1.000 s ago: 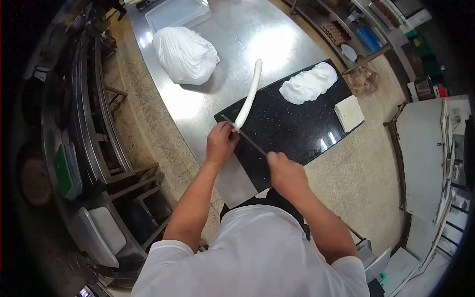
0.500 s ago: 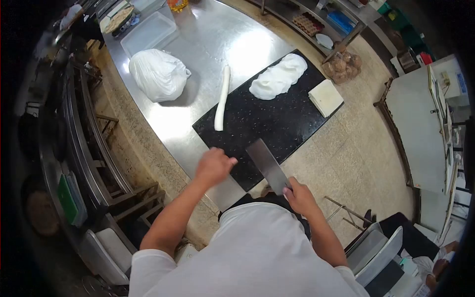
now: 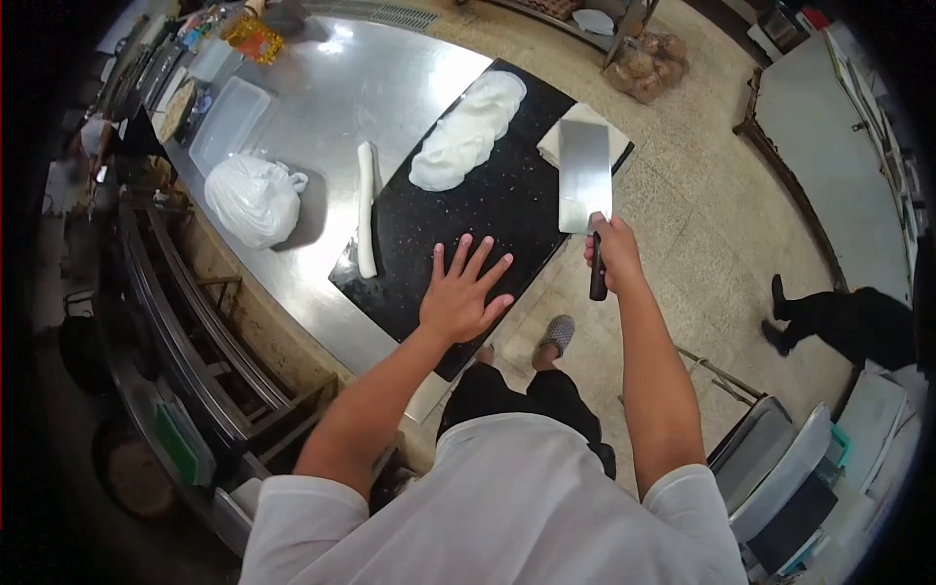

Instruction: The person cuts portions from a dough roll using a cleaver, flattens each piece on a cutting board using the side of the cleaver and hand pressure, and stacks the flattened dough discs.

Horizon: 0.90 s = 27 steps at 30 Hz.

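My left hand [image 3: 460, 292] is spread, palm down, over the near part of the black stone slab [image 3: 439, 219]. My right hand [image 3: 616, 255] grips the dark handle of a cleaver [image 3: 585, 161]. Its broad blade points away from me, overlapping a stack of pale square sheets [image 3: 551, 144] at the slab's right corner and hiding part of it. A long white dough rope [image 3: 366, 210] lies along the slab's left edge, left of my left hand. Farther back, a flattened, lumpy white dough-like mass [image 3: 468, 132] rests on the slab.
On the steel table [image 3: 322, 107] stand a knotted white plastic bag [image 3: 252, 200], a clear plastic tub [image 3: 230, 122] and a container of orange-yellow liquid [image 3: 255, 41]. A bag of round brown items [image 3: 646, 66] is on the floor. Another person's dark-clothed legs [image 3: 829, 317] show at right.
My left hand has gone from curled to spread, moving right and forward over the slab. My right hand has carried the cleaver forward and right, to the sheet stack. The view has shifted.
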Available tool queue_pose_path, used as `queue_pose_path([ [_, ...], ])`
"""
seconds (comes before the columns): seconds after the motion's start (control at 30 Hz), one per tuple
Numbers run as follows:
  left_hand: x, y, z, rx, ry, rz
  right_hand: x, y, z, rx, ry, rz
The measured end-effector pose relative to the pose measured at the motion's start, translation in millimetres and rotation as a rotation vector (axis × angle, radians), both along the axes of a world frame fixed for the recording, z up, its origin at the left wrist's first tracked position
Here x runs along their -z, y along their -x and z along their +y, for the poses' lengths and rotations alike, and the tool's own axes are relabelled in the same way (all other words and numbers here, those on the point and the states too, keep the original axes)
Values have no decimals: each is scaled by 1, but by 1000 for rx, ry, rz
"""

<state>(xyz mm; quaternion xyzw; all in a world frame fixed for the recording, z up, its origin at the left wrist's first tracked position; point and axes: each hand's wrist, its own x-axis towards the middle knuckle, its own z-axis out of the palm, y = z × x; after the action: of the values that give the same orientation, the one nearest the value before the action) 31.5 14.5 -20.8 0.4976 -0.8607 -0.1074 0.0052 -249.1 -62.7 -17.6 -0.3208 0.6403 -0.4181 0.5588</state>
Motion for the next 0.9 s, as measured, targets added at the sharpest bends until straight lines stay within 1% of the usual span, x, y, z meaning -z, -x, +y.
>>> queue_pose_path([
  [0.03, 2, 0, -2, -48, -7, 24, -1, -7, -5, 85, -231, -69],
  [0.07, 5, 0, -3, -98, -15, 53, -3, -10, -4, 87, -218, -74],
  [0.13, 6, -3, -1, -101, -41, 50, -9, -13, 29, -16, -249, -16],
  [0.17, 6, -5, -4, -108, -84, 147, -11, -12, 51, -166, -178, 147],
  [0.2, 3, -9, -5, -121, -116, 240, -16, -15, 70, -314, -239, 205],
  [0.23, -2, -7, -1, -171, -77, 331, -22, -20, 93, -465, -298, 259],
  [0.27, -17, -9, 1, -103, -12, 258, -11, -27, 123, -540, -159, 138],
  [0.3, -15, -13, 5, 43, -13, 241, -18, -39, 140, -696, -204, 171],
  [0.33, -9, -15, 10, 194, -19, 227, -5, -47, 158, -842, -108, 248],
  [0.37, 9, -20, 21, 276, -57, 230, 8, -55, 165, -1013, -96, 427],
  [0.4, 8, -20, 19, 279, -64, 234, 9, -64, 168, -927, -111, 394],
  [0.47, 9, -19, 11, 298, -43, 175, 25, -61, 152, -979, -84, 447],
  [0.53, 10, -15, -10, 324, -53, 137, 17, -61, 124, -986, -149, 420],
  [0.6, 15, -8, -48, 278, 68, 170, 12, -54, 81, -978, -144, 442],
  [0.67, 12, -6, -69, 287, 124, 172, 9, -56, 62, -919, -90, 592],
  [0.73, 13, -2, -69, 278, 63, 238, 8, -56, 95, -911, -69, 552],
  [0.77, 11, -5, -48, 384, -5, 217, 7, -57, 116, -920, -38, 509],
  [0.8, 13, -13, -21, 498, -38, 184, 3, -55, 144, -929, -70, 427],
  [0.83, 11, -16, 2, 533, -114, 221, -6, -61, 165, -875, -26, 273],
  [0.87, 11, -16, 10, 572, -187, 262, 26, -69, 201, -854, -88, 473],
  [0.9, 13, -15, 3, 576, -212, 274, 15, -73, 192, -851, -183, 533],
])
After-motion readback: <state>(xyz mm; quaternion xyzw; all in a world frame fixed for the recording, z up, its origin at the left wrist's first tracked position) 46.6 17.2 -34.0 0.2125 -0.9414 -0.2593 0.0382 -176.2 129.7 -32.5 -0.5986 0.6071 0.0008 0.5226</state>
